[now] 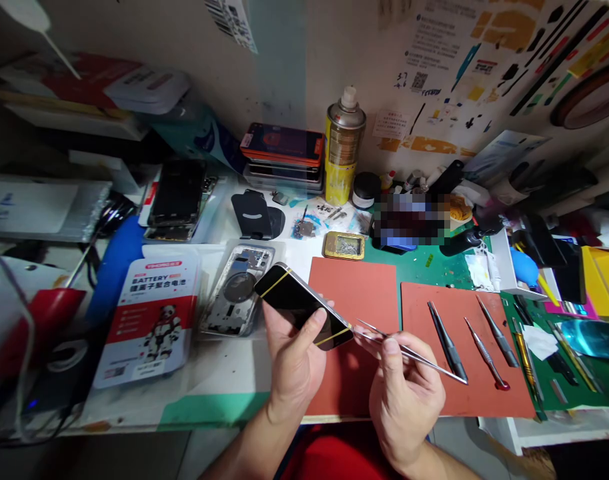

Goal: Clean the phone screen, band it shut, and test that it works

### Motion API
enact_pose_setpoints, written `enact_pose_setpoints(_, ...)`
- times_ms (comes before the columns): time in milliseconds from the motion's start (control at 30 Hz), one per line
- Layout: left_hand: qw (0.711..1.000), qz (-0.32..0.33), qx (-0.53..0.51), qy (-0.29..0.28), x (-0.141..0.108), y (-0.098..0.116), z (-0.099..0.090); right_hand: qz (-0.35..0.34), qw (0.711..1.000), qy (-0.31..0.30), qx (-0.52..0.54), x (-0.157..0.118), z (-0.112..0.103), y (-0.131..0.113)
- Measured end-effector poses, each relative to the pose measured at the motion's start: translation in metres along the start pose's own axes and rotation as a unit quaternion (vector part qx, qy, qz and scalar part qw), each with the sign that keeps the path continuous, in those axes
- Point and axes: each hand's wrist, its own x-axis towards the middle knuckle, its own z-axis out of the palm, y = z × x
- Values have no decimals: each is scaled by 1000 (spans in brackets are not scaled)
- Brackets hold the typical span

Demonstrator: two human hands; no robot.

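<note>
Left hand (pixel 294 357) grips a dark phone (pixel 304 307) above the surface (pixel 224 373). Right hand (pixel 404 393), fingers (pixel 390 347) pinching tweezers (pixel 409 352), touches the tips to the phone's lower end.

Worktop (pixel 224 373) is packed: battery box (pixel 149 320) far left beside a bare phone frame (pixel 238 291), spray can (pixel 343 147) and stacked phones (pixel 283 155) at the wall, three tools (pixel 477 337) on the red mat (pixel 464 387).

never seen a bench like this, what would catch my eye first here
First, the dark phone bound with yellow bands, held up at centre in the left hand, while the right hand brings thin tweezers to its lower end. Next, the red mats beneath, with three metal tools laid out at right, and the yellow spray can standing by the back wall.
</note>
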Motion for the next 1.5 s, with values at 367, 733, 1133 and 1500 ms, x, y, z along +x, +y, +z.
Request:
enact_pose_setpoints(367, 1000, -3, -11, -10, 1, -1, -2, -45, 998, 10, -32, 1, 6, -3)
enact_pose_setpoints(733, 1000, 2, -13, -14, 0, 0, 1, -59, 997, 4, -57, -2, 0, 4)
enact_pose_setpoints(1133, 1000, -6, -20, -13, 0, 1, 0, -54, 997, -8, -58, -2, -3, 5)
enact_pose_setpoints(1500, 1000, 1, -3, -25, 0, 3, 2, -92, 993, -10, -69, 2, 0, 4)
